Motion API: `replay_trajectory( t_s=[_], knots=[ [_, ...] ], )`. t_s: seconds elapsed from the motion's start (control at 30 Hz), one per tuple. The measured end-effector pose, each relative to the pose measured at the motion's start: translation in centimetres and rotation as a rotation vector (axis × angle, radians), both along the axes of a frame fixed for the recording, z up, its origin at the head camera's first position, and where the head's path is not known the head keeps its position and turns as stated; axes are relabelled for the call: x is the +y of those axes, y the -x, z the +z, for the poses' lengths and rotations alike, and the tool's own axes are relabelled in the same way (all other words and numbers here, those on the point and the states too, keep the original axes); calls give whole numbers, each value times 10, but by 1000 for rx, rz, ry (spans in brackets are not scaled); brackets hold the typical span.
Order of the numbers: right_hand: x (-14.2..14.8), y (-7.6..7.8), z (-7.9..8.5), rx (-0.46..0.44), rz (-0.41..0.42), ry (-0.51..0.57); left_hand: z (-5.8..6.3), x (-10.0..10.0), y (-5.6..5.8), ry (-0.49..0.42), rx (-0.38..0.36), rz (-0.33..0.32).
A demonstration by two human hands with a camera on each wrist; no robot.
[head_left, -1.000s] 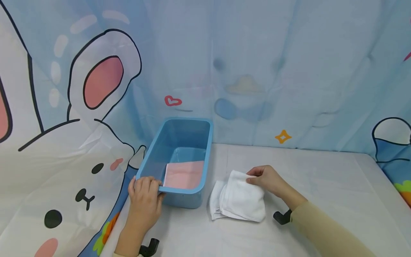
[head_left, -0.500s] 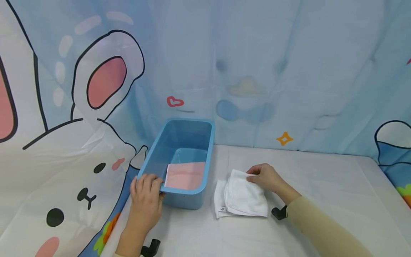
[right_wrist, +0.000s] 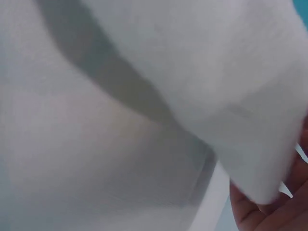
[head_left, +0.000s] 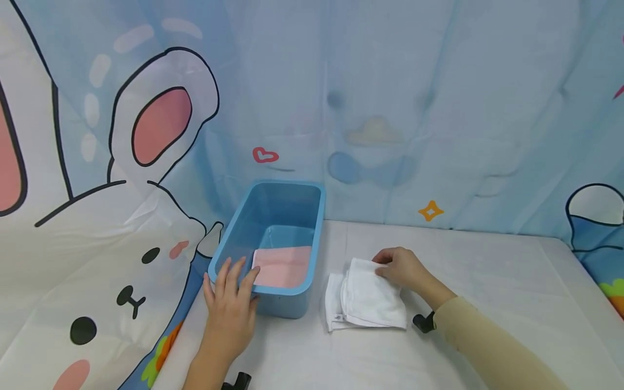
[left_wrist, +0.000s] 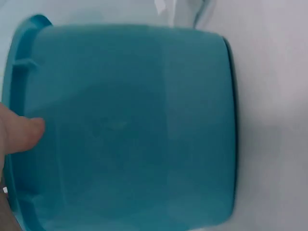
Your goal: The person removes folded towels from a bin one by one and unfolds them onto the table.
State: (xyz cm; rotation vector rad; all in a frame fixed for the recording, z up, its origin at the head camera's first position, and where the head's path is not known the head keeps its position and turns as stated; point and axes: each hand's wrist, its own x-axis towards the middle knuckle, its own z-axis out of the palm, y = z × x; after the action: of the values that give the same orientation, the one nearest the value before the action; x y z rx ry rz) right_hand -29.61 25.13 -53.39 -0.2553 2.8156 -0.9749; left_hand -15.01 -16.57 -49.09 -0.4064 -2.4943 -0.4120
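A light blue plastic bin stands on the white-covered table, with a folded pink cloth lying inside near its front. At the bin's front left corner, my left hand has its fingers spread and fairly straight over the rim. In the left wrist view, its thumb lies by the outer wall, just below the rim. My right hand pinches the upper right edge of a folded white towel to the right of the bin. The right wrist view shows the towel's corner between the fingers, its edge lifted.
A blue curtain with cartoon prints hangs behind the table. On the left, a large printed rabbit covers the cloth right up to the bin's side. Black wrist mounts show at both wrists.
My left hand's fingers have loosened from the bin's rim and spread out, and the hand has shifted slightly right. My right hand keeps its pinch on the towel, which drew slightly right earlier.
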Motion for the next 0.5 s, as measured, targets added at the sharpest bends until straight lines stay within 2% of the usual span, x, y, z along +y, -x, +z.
replay_trajectory(
  t_s=[0.13,0.27,0.5],
  knots=[
    [-1,0,4,41,40,32,4,10,-7,24,-9,-39],
    [-5,1,10,56,91,97,5,22,-14,20,14,-94],
    [-19,1,15,34,128,153,8,48,-29,6,85,-238]
  ],
)
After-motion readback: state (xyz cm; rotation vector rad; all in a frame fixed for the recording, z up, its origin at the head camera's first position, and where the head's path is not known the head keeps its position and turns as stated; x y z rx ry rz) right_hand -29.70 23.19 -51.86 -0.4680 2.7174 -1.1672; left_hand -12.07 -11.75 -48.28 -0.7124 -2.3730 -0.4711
